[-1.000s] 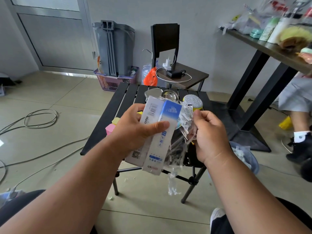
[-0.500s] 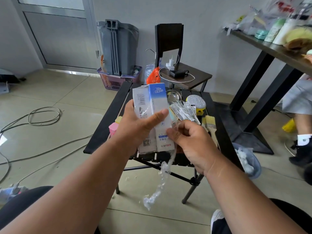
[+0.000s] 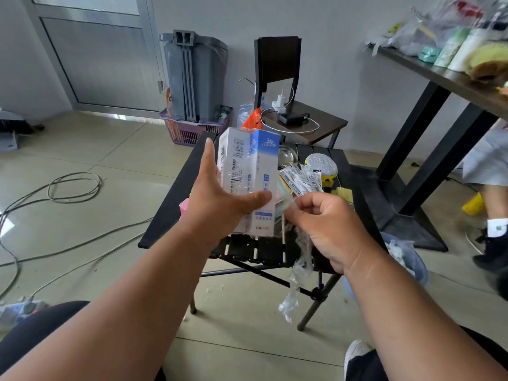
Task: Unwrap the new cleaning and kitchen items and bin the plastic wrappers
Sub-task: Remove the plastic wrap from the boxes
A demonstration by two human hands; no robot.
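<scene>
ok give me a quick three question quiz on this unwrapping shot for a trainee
1. True or false: the white and blue box lies on the black slatted table.
2. Which hand pinches the clear plastic wrapper?
A. left hand
B. right hand
3. What colour is the basket by the wall?

Key: 1 false, it is held in the left hand above the table. 2 B. 3 purple.

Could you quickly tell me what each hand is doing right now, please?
Left hand: closed around the white and blue box, thumb across its front.
Right hand: pinching the clear plastic wrapper, which hangs down.
</scene>
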